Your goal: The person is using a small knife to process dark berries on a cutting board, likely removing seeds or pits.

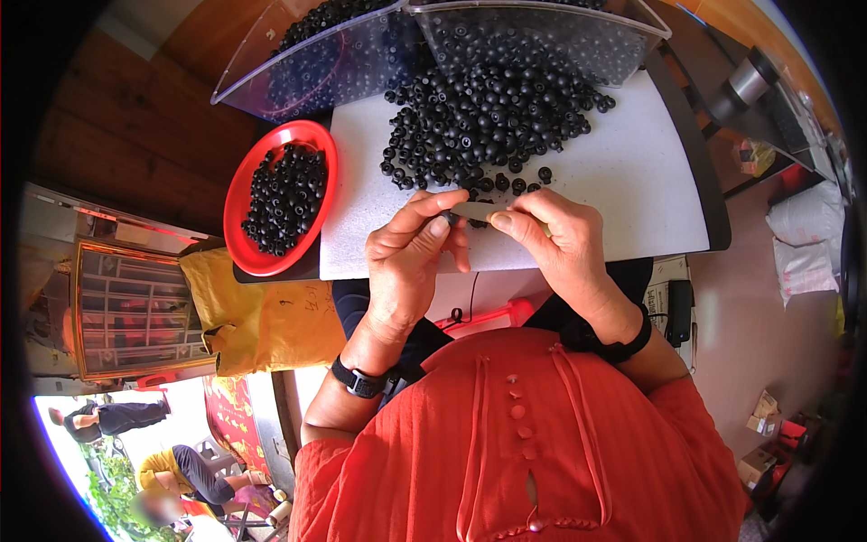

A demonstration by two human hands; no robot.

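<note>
Over the near part of a white board, my two hands meet. My left hand is closed, pinching a small black round piece between thumb and fingers. A thin, pale flat strip, perhaps a small blade, is pinched in my right hand; its tip reaches the black piece. Just beyond the fingers lies a large heap of similar black pieces, some showing a round hole. A few loose ones lie close to my fingertips.
Two clear plastic bins with black pieces stand at the far side. On the left a red plate holds more pieces. A yellow sack is below it. White bags sit at the right. Two people are outside at lower left.
</note>
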